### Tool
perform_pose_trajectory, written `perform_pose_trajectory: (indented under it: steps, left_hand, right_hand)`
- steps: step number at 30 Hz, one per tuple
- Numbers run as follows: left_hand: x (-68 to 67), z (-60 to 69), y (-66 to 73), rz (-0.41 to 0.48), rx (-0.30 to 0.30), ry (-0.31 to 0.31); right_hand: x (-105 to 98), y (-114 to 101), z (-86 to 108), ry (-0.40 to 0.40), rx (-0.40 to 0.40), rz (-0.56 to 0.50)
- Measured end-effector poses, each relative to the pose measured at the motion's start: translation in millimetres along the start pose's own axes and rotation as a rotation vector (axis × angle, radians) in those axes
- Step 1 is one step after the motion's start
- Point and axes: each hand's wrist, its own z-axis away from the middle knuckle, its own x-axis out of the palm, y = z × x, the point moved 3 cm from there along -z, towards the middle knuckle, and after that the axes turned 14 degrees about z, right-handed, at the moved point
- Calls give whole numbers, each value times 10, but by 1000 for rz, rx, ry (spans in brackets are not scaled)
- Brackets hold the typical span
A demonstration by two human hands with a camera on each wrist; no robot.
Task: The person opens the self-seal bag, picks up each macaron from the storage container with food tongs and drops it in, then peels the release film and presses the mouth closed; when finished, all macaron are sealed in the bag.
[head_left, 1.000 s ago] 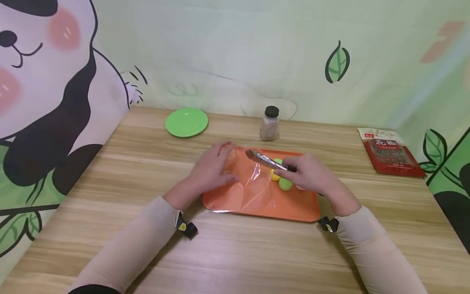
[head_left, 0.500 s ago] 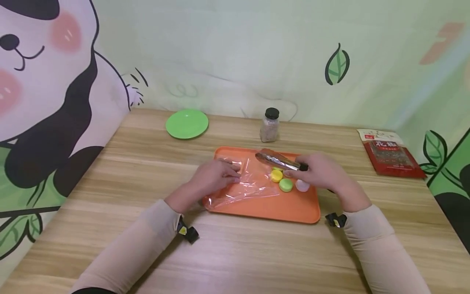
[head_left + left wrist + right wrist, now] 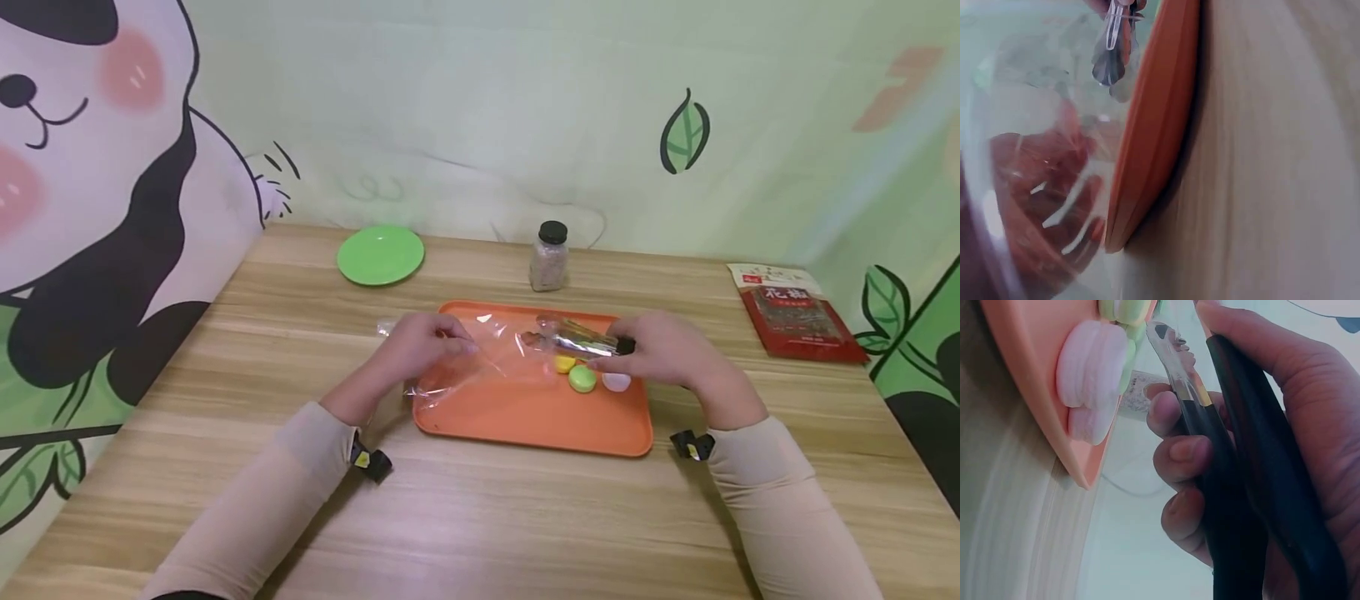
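Over the left edge of the orange rectangular tray (image 3: 525, 425), the person's left hand (image 3: 412, 354) pinches a clear, crinkled plastic bag (image 3: 450, 383) between its fingers. The bag spreads across the left part of the tray and juts past its left edge. Above the tray's far right corner, the right hand (image 3: 660, 354) has its fingers clamped round the black handles of silver metal tongs (image 3: 581, 340). The two arms of the tongs stand a little apart in the right wrist view. Their tips point left over the tray, near the bag; whether they are inside it cannot be told.

On the right part of the tray sit round, macaron-like pieces: a yellow macaron (image 3: 565, 365) partly behind the tongs, a light green macaron (image 3: 582, 379) and a pale pink macaron (image 3: 617, 381).

The tray lies on a wood-grain worktop (image 3: 480, 517). Beyond its far edge stands a clear jar with a black lid (image 3: 549, 265). Past its far left corner lies a round green plate (image 3: 381, 255); well to its right is a red-and-white packet (image 3: 798, 315).
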Motion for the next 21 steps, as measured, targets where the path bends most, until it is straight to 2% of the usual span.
perform_pose_trajectory:
  steps: [2,5,8,12,15,21]
  left_hand:
    - [-36,2,24,33,-2,-3]
    - [-91,11,99,49,56,-17]
    - [-139,34,194,-12,138,-24]
    - [-175,46,267,-99,169,1]
    - [-180,45,290,-137,165,7]
    - [-189,34,282,-148,217,-22]
  right_hand:
    - [4,-10,0,-9,8,17]
    - [-7,-21,-1,-2,28,40]
    - [-35,-5,6,40,44,54]
    - [-98,81,48,74,44,15]
    - [-130,178,94,45,62,-2]
    - [-131,283,123,-22,110,61]
